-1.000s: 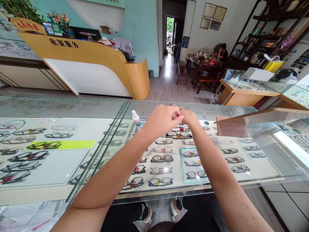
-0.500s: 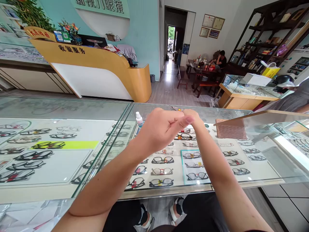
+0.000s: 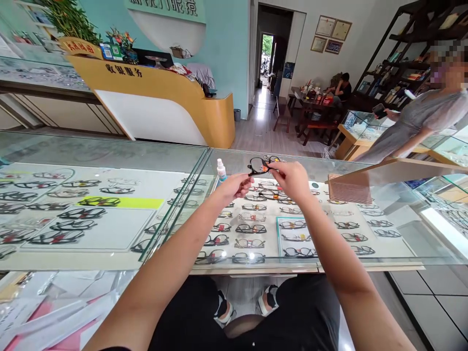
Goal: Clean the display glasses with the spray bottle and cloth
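A pair of black-framed eyeglasses [image 3: 258,165] is held above the glass display counter between my two hands. My right hand [image 3: 293,178] pinches its right side near a small orange spot. My left hand [image 3: 234,189], fingers curled closed, grips it at the lower left end of the frame; the exact finger contact is small to see. Just behind, another pair of glasses [image 3: 274,159] lies on the glass top. A white spray bottle [image 3: 221,169] stands left of the eyeglasses, close behind my left hand.
Rows of spectacle frames [image 3: 251,228] lie inside the glass counter [image 3: 168,155]. At the right are a brown ribbed block [image 3: 350,189] and a slanted wooden board [image 3: 395,170]. A person in grey [image 3: 420,117] stands beyond it. Papers [image 3: 62,312] lie at lower left.
My hands, earlier together with the left in front of the right, have moved apart. The eyeglasses now show between them. A person in grey has come further into view at right.
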`<state>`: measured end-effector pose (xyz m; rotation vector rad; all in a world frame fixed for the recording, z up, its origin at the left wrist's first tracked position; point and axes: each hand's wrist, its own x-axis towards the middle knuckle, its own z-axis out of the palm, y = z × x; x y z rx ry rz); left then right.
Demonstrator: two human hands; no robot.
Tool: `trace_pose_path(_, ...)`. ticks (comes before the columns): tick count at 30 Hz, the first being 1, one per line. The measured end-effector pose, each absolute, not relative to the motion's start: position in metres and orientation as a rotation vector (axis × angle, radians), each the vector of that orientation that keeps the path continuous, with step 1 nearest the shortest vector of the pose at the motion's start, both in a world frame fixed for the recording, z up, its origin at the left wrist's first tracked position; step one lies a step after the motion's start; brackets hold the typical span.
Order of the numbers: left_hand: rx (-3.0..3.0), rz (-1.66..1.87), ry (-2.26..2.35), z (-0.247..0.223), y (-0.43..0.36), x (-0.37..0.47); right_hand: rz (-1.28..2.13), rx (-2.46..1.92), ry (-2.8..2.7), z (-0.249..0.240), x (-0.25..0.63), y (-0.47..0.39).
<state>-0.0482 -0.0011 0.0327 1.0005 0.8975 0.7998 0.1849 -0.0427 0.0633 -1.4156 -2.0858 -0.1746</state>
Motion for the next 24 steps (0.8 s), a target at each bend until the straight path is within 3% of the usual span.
trace_pose_path(4,0.786,0.604,0.773,0.011,0.000,-0.044,-0.274,-1.249,-2.082,0.022,0.180,-0.046)
trace_pose_path(8,0.747,0.626,0.711,0.001,-0.001,-0.045,-0.132,-1.333,-2.154,0.010,0.178,-0.049)
trace_pose_path(14,0.929,0.718,0.723,-0.010,0.002,-0.046,0.286,-1.510,-1.980,0.014,0.173,-0.055)
trace_pose_path(21,1.037,0.793,0.802,-0.008,-0.001,-0.039,1.086,-1.220,-1.335,0.003,0.172,-0.039)
trace_pose_path(24,1.087,0.834,0.823,-0.006,-0.004,-0.037,1.273,-1.154,-1.227,-0.001,0.172,-0.035)
